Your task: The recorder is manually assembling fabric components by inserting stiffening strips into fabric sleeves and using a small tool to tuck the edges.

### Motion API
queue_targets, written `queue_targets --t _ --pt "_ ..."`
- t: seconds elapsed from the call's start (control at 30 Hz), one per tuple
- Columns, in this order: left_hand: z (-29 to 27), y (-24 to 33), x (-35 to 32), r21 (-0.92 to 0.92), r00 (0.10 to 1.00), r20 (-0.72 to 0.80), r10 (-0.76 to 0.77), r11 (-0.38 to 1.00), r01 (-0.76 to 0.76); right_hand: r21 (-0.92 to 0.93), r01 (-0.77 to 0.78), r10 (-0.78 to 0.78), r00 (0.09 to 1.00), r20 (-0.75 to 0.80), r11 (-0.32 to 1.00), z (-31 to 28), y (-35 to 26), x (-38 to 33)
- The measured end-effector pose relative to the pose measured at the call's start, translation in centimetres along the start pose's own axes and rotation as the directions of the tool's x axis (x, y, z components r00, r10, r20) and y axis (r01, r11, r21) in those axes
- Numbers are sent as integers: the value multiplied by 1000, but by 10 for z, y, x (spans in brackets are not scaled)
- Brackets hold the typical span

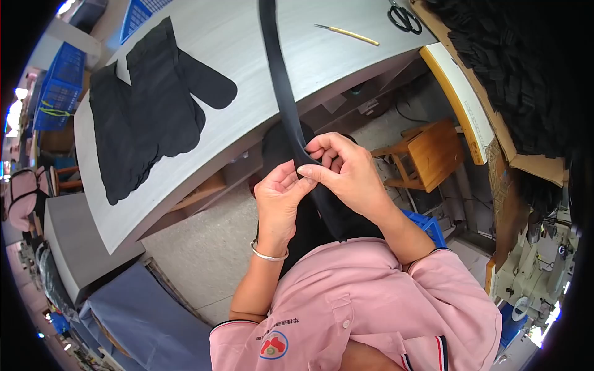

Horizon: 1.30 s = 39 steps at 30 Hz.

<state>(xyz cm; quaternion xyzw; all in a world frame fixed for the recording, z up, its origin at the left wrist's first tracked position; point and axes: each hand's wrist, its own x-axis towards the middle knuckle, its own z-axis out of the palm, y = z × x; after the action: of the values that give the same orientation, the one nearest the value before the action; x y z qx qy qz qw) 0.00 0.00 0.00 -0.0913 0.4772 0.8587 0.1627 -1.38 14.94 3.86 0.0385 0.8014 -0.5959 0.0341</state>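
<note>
A long black fabric strip (281, 74) runs from the grey table's top down over its front edge into my lap. My right hand (346, 170) pinches the strip between thumb and fingers just below the table edge. My left hand (278, 198), with a silver bracelet on the wrist, holds the same strip right beside it, fingertips touching the right hand. More black fabric (315, 222) hangs below my hands against my pink shirt.
A pile of black cut fabric pieces (148, 105) lies on the grey table (247, 37) at the left. Scissors (405, 18) and a thin yellow-handled tool (349, 32) lie at the far edge. A wooden stool (430, 151), blue crates (59, 86) and a sewing machine (532, 266) stand around.
</note>
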Motion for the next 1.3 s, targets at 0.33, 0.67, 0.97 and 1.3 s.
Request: queue_targets --t 0.33,0.67,0.97,1.3 --pt "-3 8 4 205 998 66 -1 979 -12 114 14 -19 999 44 993 2 10 3" --pt "4 1 2 63 999 -29 33 998 -31 194 103 -72 984 -160 975 2 15 7" --pt "1 9 -11 105 997 -54 -61 992 66 349 -58 78 996 -45 935 -2 15 20" --pt "-4 7 1 95 1000 -19 4 995 -3 489 -123 120 992 38 863 -1 15 13"
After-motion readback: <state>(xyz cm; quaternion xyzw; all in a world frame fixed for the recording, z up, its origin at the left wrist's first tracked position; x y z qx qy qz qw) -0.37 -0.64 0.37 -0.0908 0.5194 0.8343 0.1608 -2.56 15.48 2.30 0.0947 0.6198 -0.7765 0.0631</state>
